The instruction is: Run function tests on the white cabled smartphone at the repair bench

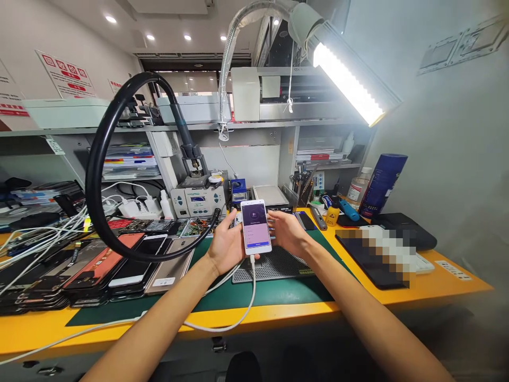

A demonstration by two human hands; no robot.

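Note:
A white smartphone (255, 228) with a lit purple screen is held upright above the bench mat. My left hand (226, 241) grips it from the left and underneath, with a fingertip showing below its bottom edge. My right hand (290, 231) is at the phone's right edge, fingers stretched towards it; whether they touch its back is hidden. A white charging cable (253, 286) is plugged into the bottom of the phone and loops down over the bench edge. Beneath both hands lies a dark perforated pad (274, 270) on the green mat (270, 297).
Stacked phones (135, 260) fill the left side. A black hose (93, 170) arches in front of a soldering station (199, 199). At right are a yellow bottle (332, 215), a clear bottle (359, 185) and a black tablet-like panel (361, 254). A bright lamp (345, 74) hangs above.

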